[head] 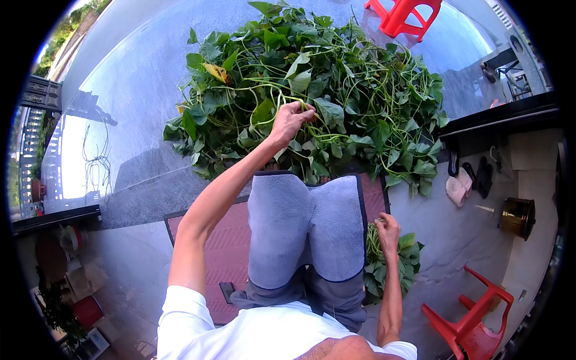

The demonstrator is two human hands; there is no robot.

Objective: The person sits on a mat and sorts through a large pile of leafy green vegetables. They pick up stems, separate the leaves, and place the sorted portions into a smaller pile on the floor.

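Note:
My left hand is over the middle of a large heap of leafy green vines, probably sweet potato. Its thumb and fingers pinch a pale green stem, which runs off to the left in the heap. Beside my right thigh, my right hand hovers at or touches the stem ends of a smaller bundle of leafy stems. Its fingers are curled, and whether they hold a stem is hidden. A grey-blue fleece cloth covers my lap and knees, close to the heap's near edge.
Below me lies a reddish mat with a phone on it. One red plastic stool stands beyond the heap; a red plastic chair is at lower right. Slippers and a metallic bin line the right side. Wire lies left.

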